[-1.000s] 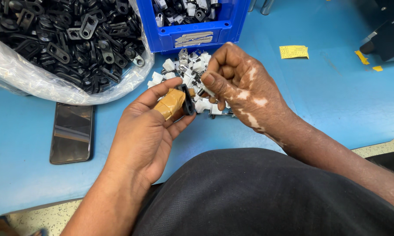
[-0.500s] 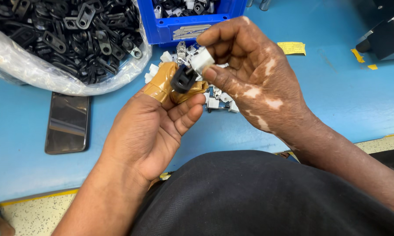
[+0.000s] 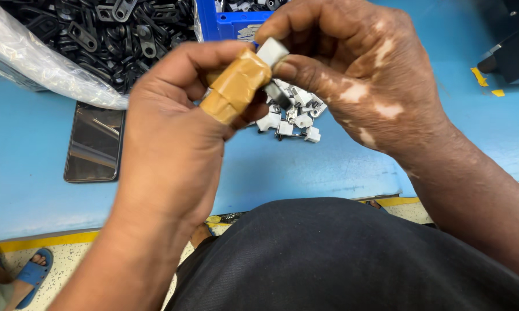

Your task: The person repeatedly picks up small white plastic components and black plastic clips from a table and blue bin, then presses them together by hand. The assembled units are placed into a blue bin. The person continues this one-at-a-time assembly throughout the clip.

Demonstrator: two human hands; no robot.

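My left hand point(image 3: 179, 132) is raised close to the camera, its thumb wrapped in tan tape point(image 3: 234, 86). It pinches a small black part point(image 3: 278, 95) that is mostly hidden behind the thumb. My right hand point(image 3: 351, 75) meets it from the right and presses a small white clip point(image 3: 272, 52) onto that black part with thumb and forefinger. Below both hands a small heap of white clips point(image 3: 291, 118) lies on the blue table point(image 3: 305, 167).
A clear plastic bag of black plastic parts point(image 3: 92, 34) sits at the back left. A blue bin point(image 3: 230, 23) stands behind the hands. A dark phone point(image 3: 95, 144) lies flat at the left. A black device point(image 3: 512, 52) is at the right edge, with yellow tape bits point(image 3: 481, 78) beside it.
Both hands have risen toward the camera with the black part and white clip between them. The right hand picked the white clip from the heap and brought it onto the black part.
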